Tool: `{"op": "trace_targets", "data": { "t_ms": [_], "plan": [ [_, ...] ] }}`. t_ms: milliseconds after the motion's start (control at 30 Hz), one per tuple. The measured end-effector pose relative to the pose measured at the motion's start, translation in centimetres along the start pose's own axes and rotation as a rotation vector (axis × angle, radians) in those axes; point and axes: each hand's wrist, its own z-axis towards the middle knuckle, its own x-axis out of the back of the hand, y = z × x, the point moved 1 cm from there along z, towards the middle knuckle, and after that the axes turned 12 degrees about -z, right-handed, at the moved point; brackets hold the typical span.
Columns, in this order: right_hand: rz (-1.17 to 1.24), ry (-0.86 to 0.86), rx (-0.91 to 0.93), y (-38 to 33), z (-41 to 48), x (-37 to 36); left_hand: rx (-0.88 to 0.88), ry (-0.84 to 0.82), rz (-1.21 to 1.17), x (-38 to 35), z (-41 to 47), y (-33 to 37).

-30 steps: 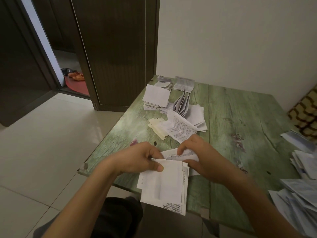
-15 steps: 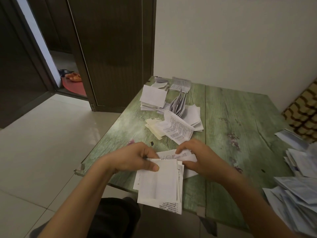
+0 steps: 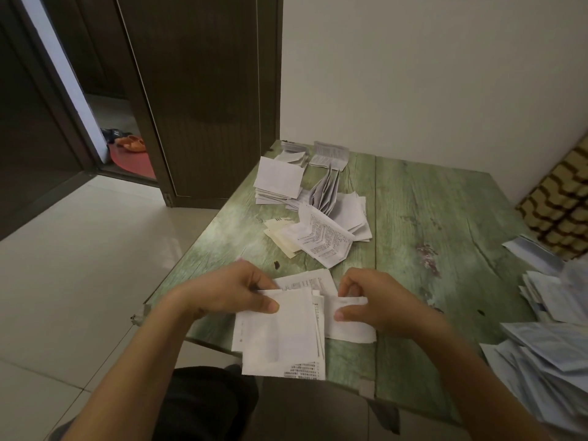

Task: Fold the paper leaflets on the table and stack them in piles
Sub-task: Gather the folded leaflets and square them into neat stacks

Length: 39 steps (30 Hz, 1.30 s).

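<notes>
At the lower middle of the frame a stack of leaflets [image 3: 280, 338] overhangs the near edge of the table [image 3: 429, 218], its long axis running from the bottom toward the top of the frame. The sheets are thin, matt white paper, creased, with fine black print along the bottom strip. The left hand [image 3: 229, 291] pinches the stack's top left corner, thumb flat on the upper sheet and fingers curled behind the top edge. Touching the stack's right edge lies a single leaflet [image 3: 353, 326], smaller and nearly square, and the right hand [image 3: 381, 302] pinches its upper left part between thumb and bent fingers. The next move likely turns on this: the single leaflet sits right under the right hand's fingers, while the left hand anchors the stack. The table is green-stained planks with worn grain and dark chips. Farther up, mid-frame, lie the folded piles [image 3: 278, 178], squared white packets, some fanned open, with a printed sheet [image 3: 324, 240] tented in front of them. At the right edge sprawls a loose heap [image 3: 547, 358] of bluish flat sheets, apparently unfolded. Beyond stands a dark wooden door [image 3: 203, 90] at upper left.
</notes>
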Motion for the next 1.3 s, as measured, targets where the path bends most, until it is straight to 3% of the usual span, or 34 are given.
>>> {"op": "trace_targets", "data": {
  "t_ms": [100, 233, 333, 400, 500, 600, 767, 900, 1033, 1200, 1300],
  "plan": [
    [-0.025, -0.056, -0.056, 0.3, -0.3, 0.3, 0.076, 0.031, -0.009, 0.8, -0.4, -0.5],
    [-0.11, 0.032, -0.055, 0.8, -1.0, 1.8, 0.123, 0.097, -0.011, 0.8, -0.4, -0.7],
    [0.1, 0.114, -0.044, 0.9, -2.3, 4.3, 0.109, 0.128, -0.011, 0.5, -0.4, -0.3],
    [0.308, 0.072, 0.04, -0.2, -3.0, 5.3, 0.08, 0.153, -0.017, 0.3, -0.6, -0.1],
    [0.264, -0.018, 0.18, -2.7, -3.0, 4.1, -0.015, 0.212, -0.029, -0.2, -1.2, 0.7],
    [0.11, 0.145, 0.265, -4.4, -2.2, 1.3, -0.131, 0.338, 0.064, -0.7, -1.9, 2.3],
    [0.123, 0.394, 0.322, -4.4, -1.2, -0.5, -0.263, 0.502, 0.279, -1.3, -2.5, 3.6],
    [-0.052, 0.545, 0.384, -3.8, -0.7, -1.3, -0.278, 0.479, 0.46, -1.7, -2.4, 3.3],
    [-0.089, 0.565, 0.39, -3.1, -0.6, -2.2, -0.236, 0.41, 0.552, -3.0, -1.8, 3.1],
    [0.025, 0.593, 0.347, -3.5, -0.8, -3.5, -0.244, 0.406, 0.673, -4.0, -0.7, 2.8],
    [0.203, 0.611, 0.3, -4.2, -0.9, -3.1, -0.275, 0.388, 0.52, -3.4, -0.8, 2.7]
  ]
}}
